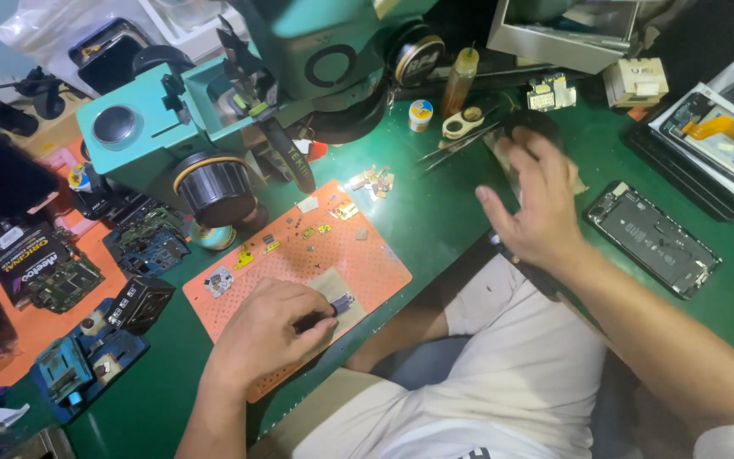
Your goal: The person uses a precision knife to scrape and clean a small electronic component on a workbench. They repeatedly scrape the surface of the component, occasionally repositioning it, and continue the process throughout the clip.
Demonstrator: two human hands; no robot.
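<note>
Chip [341, 303] lies flat, long axis pointing right, pinched by left hand [269, 331].

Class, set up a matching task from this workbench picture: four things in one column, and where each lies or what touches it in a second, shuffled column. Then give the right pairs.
Things
1. small chip
2. orange perforated mat
3. opened phone
4. amber bottle

Places
A. standing upright at the back of the green bench, by the microscope
B. lying flat on the green bench, to the right of the right hand
C. under the left hand, near the bench's front edge
D. on a beige pad, at the tip of the tool the left hand holds

Pairs: 1-D, 2-C, 3-B, 4-A
</note>
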